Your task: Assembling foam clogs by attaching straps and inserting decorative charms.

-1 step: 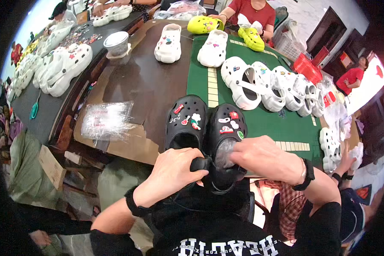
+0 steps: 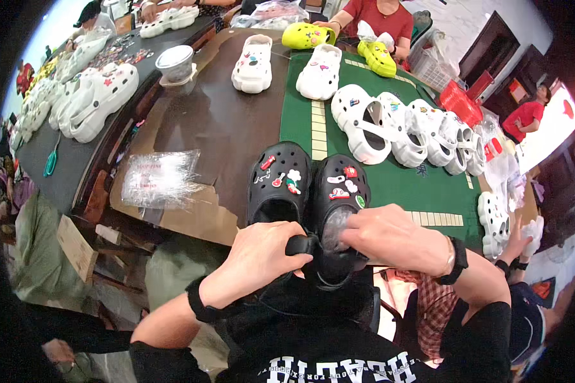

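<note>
Two black clogs with small coloured charms stand side by side at the near table edge, the left black clog (image 2: pixel 278 185) and the right black clog (image 2: pixel 340 198). My left hand (image 2: pixel 262 258) grips the heel strap of the right clog. My right hand (image 2: pixel 393 236) presses clear crumpled plastic (image 2: pixel 334 231) into that clog's opening. Both wrists wear black bands.
A row of white clogs (image 2: pixel 402 131) lies on the green mat (image 2: pixel 421 185). More white clogs (image 2: pixel 252 64) and yellow clogs (image 2: pixel 308 35) sit farther back by a person in red (image 2: pixel 377 16). A clear plastic bag (image 2: pixel 160 179) lies left, a bowl (image 2: pixel 174 62) beyond it.
</note>
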